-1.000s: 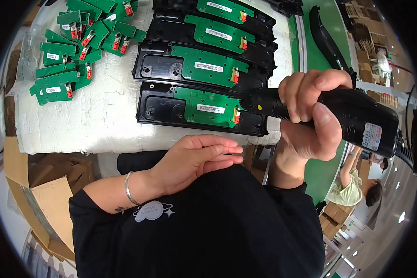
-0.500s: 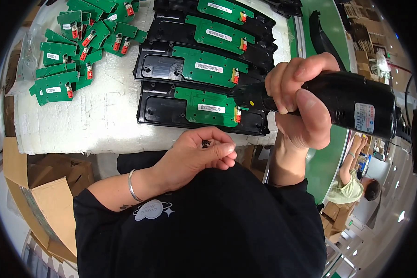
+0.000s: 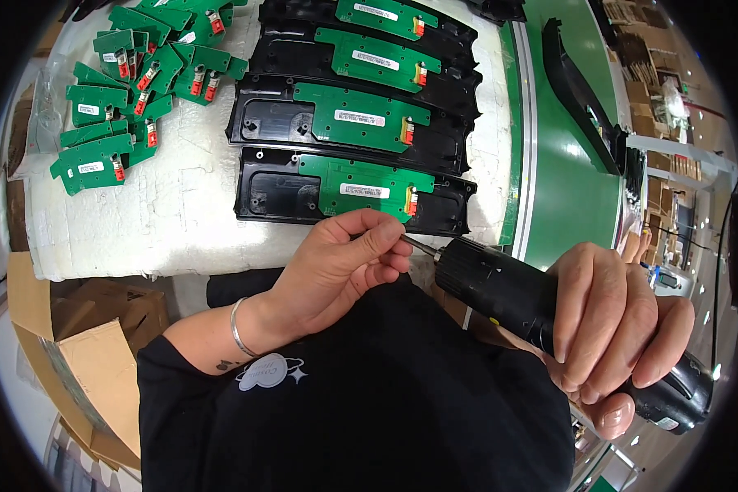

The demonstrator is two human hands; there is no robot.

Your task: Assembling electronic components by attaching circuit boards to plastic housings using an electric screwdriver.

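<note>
My right hand (image 3: 615, 324) is wrapped round a black electric screwdriver (image 3: 496, 287), which points left with its thin metal bit (image 3: 421, 245). The bit's tip meets the pinched thumb and forefinger of my left hand (image 3: 332, 262). That hand is closed; small dark screws lay in it a moment ago, and its fingers now hide them. Just beyond it lies the nearest black plastic panel (image 3: 277, 197), carrying a green circuit board (image 3: 362, 176) with a white label and a red-and-white connector (image 3: 412, 202).
Behind that panel, several more black panels (image 3: 262, 115) with boards lie in a row on a white foam surface (image 3: 180, 238). Loose circuit boards (image 3: 90, 164) are heaped at the far left. A curved black part (image 3: 578, 98) rests on the green table (image 3: 541, 197). An opened cardboard box (image 3: 98, 361) stands at lower left.
The screwdriver has moved off the nearest panel, down toward me, and its bit has come to my left fingertips. My right hand has turned and lowered with it. The left hand stays nearly in place.
</note>
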